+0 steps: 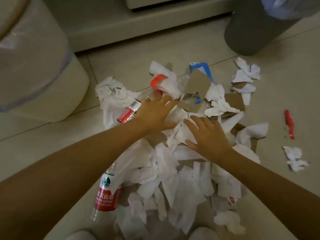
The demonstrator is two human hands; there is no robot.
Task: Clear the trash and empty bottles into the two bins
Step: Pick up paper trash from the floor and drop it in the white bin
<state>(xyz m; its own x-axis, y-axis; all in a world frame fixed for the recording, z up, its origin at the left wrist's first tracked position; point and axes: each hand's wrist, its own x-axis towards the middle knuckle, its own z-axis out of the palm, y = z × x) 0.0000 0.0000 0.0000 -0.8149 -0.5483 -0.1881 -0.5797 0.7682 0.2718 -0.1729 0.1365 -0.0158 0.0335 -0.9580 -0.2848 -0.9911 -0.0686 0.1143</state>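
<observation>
A heap of white paper scraps (173,172) and torn brown cardboard (197,82) covers the tiled floor. My left hand (154,113) lies flat on the heap's middle, fingers spread. My right hand (209,135) rests beside it, fingers apart, pressing on white paper. Neither hand grips anything. A clear bottle with a red label (105,193) lies at the near left, partly under paper. Another red-labelled bottle (129,113) lies just left of my left hand. The white bin (43,70) with a clear liner stands at the left; the grey bin (256,30) stands at the far right.
A red strip (289,123) and a crumpled white paper (295,158) lie apart on the right. A red-and-white wrapper (159,80) and a blue-edged scrap (202,68) sit at the heap's far side. A low furniture base (138,30) runs along the back.
</observation>
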